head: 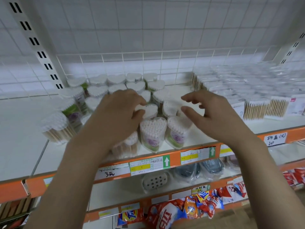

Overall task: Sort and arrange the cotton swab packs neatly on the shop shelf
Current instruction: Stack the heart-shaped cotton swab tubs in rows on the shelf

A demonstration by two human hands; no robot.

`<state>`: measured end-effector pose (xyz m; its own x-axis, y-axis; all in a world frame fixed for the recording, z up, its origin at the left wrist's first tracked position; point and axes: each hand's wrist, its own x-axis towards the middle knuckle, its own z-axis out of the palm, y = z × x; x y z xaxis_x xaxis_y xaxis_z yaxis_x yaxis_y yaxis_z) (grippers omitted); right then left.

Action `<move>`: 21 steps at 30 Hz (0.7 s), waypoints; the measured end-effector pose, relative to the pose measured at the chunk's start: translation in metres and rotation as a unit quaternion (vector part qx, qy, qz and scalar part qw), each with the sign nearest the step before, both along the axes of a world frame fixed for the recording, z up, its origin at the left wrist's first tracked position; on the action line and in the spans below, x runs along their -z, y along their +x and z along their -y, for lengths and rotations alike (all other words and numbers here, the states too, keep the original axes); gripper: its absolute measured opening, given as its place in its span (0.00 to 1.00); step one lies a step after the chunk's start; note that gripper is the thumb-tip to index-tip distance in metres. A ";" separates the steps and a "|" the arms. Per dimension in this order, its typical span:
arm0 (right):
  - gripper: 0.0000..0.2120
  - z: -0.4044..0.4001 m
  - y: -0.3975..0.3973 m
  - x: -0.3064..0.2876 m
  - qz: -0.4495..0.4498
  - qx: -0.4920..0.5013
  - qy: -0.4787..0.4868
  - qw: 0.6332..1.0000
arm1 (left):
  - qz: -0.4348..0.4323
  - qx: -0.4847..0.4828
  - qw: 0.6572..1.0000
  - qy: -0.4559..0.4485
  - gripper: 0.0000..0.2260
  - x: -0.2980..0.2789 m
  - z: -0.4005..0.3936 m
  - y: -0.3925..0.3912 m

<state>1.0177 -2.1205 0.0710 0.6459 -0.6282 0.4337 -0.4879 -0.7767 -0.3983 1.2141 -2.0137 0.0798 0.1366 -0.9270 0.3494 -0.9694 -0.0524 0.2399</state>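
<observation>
Several heart-shaped clear packs of cotton swabs (pixel 153 133) stand in rows on the white shop shelf (pixel 214 129). My left hand (pixel 118 111) grips the top of one heart-shaped pack (pixel 150 109) in the middle of the group, thumb and fingers pinching its lid. My right hand (pixel 209 113) hovers just right of the group with fingers loosely curled, above another pack (pixel 170 108), and holds nothing. Round swab packs (pixel 56 128) stand at the left. Flat rectangular swab packs (pixel 257 109) lie at the right.
A wire grid (pixel 148 63) backs the shelf. An orange front rail (pixel 175 159) carries price labels. Soap dishes (pixel 156 180) sit on the shelf below, and detergent bags (pixel 166 214) lie under those. The shelf's left part (pixel 19 129) is bare white surface.
</observation>
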 end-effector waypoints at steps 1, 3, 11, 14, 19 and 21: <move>0.14 0.006 0.005 -0.005 -0.012 0.007 -0.007 1.000 | 0.000 -0.004 1.000 0.003 0.11 -0.003 0.004 0.005; 0.14 0.018 0.015 -0.012 -0.047 0.017 -0.008 0.999 | -0.003 -0.008 1.000 0.014 0.11 -0.008 0.013 0.014; 0.28 0.049 0.047 -0.018 -0.259 0.023 0.044 0.965 | 0.020 -0.001 0.990 0.142 0.15 -0.013 0.043 0.017; 0.28 0.053 0.051 -0.017 -0.275 0.003 0.049 0.960 | 0.037 -0.009 0.980 0.195 0.17 -0.010 0.048 0.014; 0.25 0.060 0.048 -0.018 -0.263 -0.033 0.075 0.961 | 0.072 -0.011 0.977 0.202 0.15 -0.002 0.049 0.007; 0.22 0.064 0.047 -0.017 -0.256 -0.048 0.078 0.962 | 0.086 -0.012 0.979 0.185 0.15 0.001 0.049 0.005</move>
<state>1.0643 -2.1843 0.0882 0.8084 -0.5863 -0.0524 -0.5801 -0.7785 -0.2397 1.2193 -2.0629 0.0783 0.1287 -0.9916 0.0102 -0.9912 -0.1283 0.0338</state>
